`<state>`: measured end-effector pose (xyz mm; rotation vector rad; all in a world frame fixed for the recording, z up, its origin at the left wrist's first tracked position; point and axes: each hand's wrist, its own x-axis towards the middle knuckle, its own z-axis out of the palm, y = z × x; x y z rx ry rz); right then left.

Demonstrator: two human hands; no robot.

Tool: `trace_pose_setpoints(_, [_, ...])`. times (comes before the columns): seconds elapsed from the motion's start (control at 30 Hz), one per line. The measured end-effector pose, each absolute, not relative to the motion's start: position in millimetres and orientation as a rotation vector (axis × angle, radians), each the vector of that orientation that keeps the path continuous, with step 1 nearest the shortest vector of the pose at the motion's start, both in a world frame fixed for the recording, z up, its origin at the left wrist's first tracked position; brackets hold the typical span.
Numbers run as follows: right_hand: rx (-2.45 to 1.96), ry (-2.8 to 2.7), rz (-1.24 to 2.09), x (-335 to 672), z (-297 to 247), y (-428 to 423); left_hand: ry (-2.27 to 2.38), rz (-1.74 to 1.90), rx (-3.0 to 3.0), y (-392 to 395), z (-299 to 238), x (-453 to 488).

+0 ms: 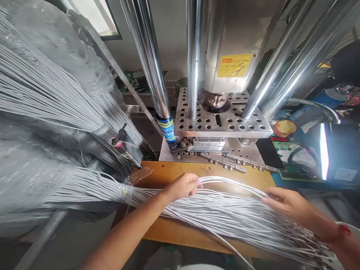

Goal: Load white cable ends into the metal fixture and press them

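Observation:
A thick bundle of white cables (223, 214) lies across the orange-brown bench top, its metallic-looking ends spread at the lower right. My left hand (184, 186) is closed in a pinch on a few white cables (227, 180) that arch above the bundle. Farther right, my right hand (285, 201) has its fingers curled round the other end of that same arch. Behind the hands, two slotted metal strips (224, 162) rest at the front of the press base (181, 156).
The press's perforated plate (222, 123) and steel columns (192, 59) rise just beyond the bench (170, 169). A blue-and-yellow can (167, 129) wraps the left column's foot. Plastic-wrapped cable bundles (54, 86) hang at left. A red-topped device (126, 149) stands by the bench corner.

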<state>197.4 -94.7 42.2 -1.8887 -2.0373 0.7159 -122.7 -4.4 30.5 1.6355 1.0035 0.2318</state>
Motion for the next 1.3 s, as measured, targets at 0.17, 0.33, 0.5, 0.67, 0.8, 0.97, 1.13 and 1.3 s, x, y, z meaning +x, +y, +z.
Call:
trace_pose_setpoints(0.17, [-1.759,-2.228,0.194,166.5,42.0,-74.7,1.070,0.273,1.662,-13.3,34.8,-123.6])
trace_pose_setpoints(0.33, [-1.576,-2.351,0.164,94.8,51.4,-55.5,1.174,0.501,2.177,-26.7,52.8,-120.3])
trace_pose_setpoints(0.5, [-1.691,-2.568,0.721,102.4,66.4,-63.7,0.968,0.251,1.731,-46.4,78.7,-164.3])
trace_pose_setpoints(0.67, [-2.170,-2.509,0.244,141.5,57.4,-71.0,0.715,-0.125,1.020,-76.8,67.1,-178.6])
trace_pose_setpoints(0.8, [-1.750,-2.724,0.206,105.6,44.3,-72.0,0.598,-0.033,0.785,-90.3,45.0,-123.5])
trace_pose_setpoints(0.97, [-1.472,-2.783,0.030,89.5,37.8,-54.7,0.612,0.120,0.578,-90.3,33.0,-87.1])
trace_pose_setpoints(1.13, [-1.486,-2.824,0.144,95.4,31.7,-48.3,0.638,0.251,0.604,-86.5,29.9,-87.0])
trace_pose_setpoints(1.3, [-1.265,-2.500,0.852,103.7,39.5,-47.5,0.713,0.322,0.683,-76.7,30.4,-82.7])
